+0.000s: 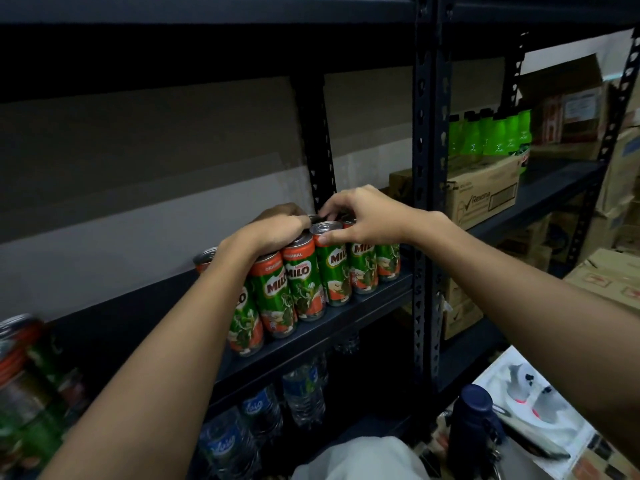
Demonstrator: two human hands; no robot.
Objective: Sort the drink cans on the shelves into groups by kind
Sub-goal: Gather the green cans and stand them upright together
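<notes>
Head view | shelf (346,318): Milo cans (304,282) | left hand (277,230), right hand (360,216) curled gripping can tops

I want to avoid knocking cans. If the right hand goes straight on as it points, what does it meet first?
Probably the left hand, just beyond the right hand over the Milo cans; depth is unclear.

Green-and-orange Milo cans (304,282) stand upright, packed touching in a cluster near the front edge of my dark shelf (346,317), labels facing me. More cans (20,341) sit blurred at far left.
</notes>
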